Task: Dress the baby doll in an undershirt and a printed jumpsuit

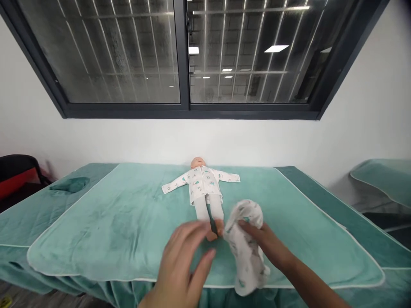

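Observation:
A baby doll [198, 162] lies on its back on the green bed, arms spread and feet toward me. It wears a white printed long-sleeved top [204, 184] and white leggings [201, 208]. My right hand [261, 237] grips a bunched white baby garment [245, 252] with a similar print, held to the right of the doll's feet. Motion blur hides the garment's exact kind. Near the doll's feet, my left hand [184, 259] is raised in front of them with fingers apart and nothing in it.
A light green blanket [96, 226] with white piping covers the bed top. Behind stands a white wall [154, 139] below a dark-framed barred window [184, 109]. A black and red chair [19, 175] is at far left. Another green-covered surface [385, 177] is at far right.

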{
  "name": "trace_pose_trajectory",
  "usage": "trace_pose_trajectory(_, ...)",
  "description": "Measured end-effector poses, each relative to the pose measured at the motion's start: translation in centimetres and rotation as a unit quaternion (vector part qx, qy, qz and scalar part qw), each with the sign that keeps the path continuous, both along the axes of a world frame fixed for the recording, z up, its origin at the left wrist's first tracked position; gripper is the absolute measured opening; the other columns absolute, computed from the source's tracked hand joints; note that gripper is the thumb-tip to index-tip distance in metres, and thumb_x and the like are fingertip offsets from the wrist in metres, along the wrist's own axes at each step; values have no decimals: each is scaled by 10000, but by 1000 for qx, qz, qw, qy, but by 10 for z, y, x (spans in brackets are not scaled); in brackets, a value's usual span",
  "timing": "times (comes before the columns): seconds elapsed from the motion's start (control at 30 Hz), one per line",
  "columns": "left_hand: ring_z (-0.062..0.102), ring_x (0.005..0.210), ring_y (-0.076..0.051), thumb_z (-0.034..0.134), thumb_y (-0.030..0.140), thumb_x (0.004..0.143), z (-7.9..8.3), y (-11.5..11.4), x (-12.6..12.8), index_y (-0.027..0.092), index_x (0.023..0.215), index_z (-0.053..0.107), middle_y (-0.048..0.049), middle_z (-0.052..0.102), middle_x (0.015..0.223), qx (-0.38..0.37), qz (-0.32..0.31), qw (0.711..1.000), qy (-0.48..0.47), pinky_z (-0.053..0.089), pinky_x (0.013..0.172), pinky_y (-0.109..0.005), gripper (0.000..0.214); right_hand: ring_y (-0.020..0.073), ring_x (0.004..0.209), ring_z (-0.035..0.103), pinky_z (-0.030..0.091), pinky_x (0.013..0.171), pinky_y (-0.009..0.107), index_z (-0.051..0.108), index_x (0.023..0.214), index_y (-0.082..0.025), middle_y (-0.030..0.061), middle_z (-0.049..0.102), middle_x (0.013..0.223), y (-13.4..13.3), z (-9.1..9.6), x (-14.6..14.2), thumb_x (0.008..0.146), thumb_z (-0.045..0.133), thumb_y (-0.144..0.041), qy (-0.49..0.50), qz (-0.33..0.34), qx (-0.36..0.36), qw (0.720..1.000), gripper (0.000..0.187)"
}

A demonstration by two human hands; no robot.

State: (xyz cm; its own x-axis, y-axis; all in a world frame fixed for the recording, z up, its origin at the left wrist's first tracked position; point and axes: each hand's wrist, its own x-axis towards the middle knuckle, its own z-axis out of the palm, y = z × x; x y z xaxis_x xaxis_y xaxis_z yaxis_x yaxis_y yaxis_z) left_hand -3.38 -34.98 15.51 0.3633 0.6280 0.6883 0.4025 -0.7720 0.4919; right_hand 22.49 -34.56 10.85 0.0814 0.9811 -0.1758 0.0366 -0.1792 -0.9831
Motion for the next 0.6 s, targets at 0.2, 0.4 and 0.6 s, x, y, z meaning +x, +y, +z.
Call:
trace_pose_trajectory(0.2,568,1131,-256,666,380,835,24,63,48,240,1205,595,-67,620,1216,-308,-121,941,-63,430,980,-352,403,303,1085,615,468,931,419,683,1128,-206,65,703,1126,41,47,-35,824,650,-528,-59,159,119,978,444)
trace_pose_trajectory(0.4,555,757,-156,731,395,759,50,85,38,163,872,609,2,619,807,-392,-122,890,-200,425,680,-241,285,219,870,620,478,772,327,674,965,-179,21,689,927,66,75,-27,744,742,-513,-83,190,150,967,406)
trace_pose_trajectory(0.6,526,621,-109,808,343,667,64,83,12,163,794,613,24,600,690,-454,-175,827,-283,396,586,-205,295,112,654,524,396,602,223,569,788,-183,-29,574,738,58,103,-15,797,707,-495,52,152,198,967,341)
